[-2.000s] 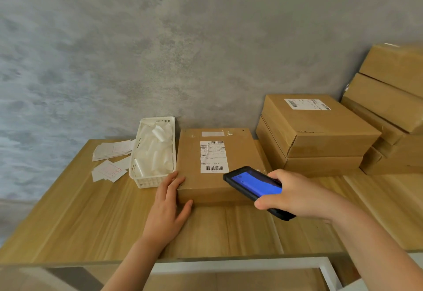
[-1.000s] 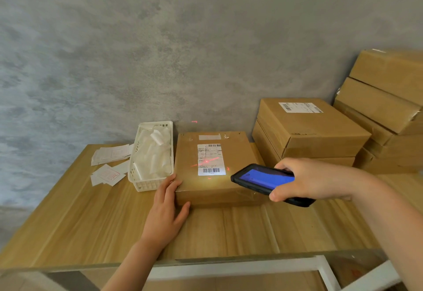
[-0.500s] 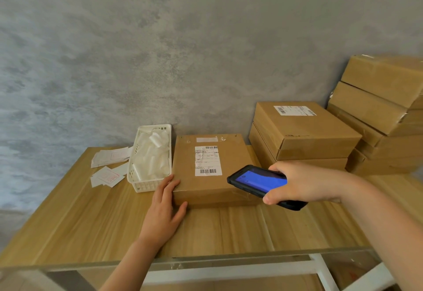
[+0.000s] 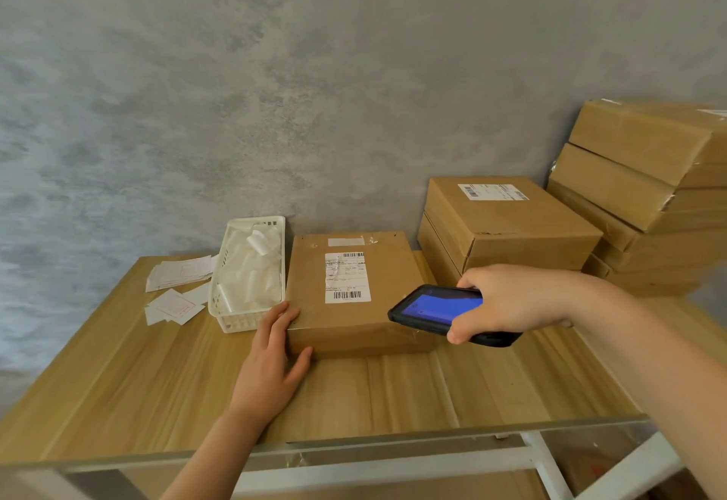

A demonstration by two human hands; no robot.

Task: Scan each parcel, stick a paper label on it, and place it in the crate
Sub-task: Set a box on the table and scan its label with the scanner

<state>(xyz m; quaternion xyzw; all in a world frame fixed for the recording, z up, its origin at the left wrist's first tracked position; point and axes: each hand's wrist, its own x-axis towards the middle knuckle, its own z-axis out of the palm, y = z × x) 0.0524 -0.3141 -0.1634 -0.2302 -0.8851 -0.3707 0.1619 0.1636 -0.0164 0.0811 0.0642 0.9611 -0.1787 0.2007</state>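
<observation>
Right now the parcel lies flat on the bench, near its back edge, with its printed shipping label facing up and the barcode at the label's near end. Our left hand steadies the parcel at its near-left corner: the fingers lie straight along the left side, the thumb presses the front face, nothing is curled round it. Our right hand has its grip closed around the handheld scanner, fingers wrapped over the far side and thumb under the near edge, blue screen up, the nose pointing left toward the label and hovering just over the parcel's near-right corner.

We judge the step in hand to be the scan. To do it well we should aim the scanner's nose squarely at the lower barcode, keep it low but clear of the cardboard, and hold the parcel from sliding with the left hand until the read registers. No beam shows on the label, so we cannot tell whether a read is under way.

Just left of the parcel, touching or nearly so, stands a white basket of white rolls; loose paper labels lie beyond it. Stacked boxes wait at the right. No crate is in view.
</observation>
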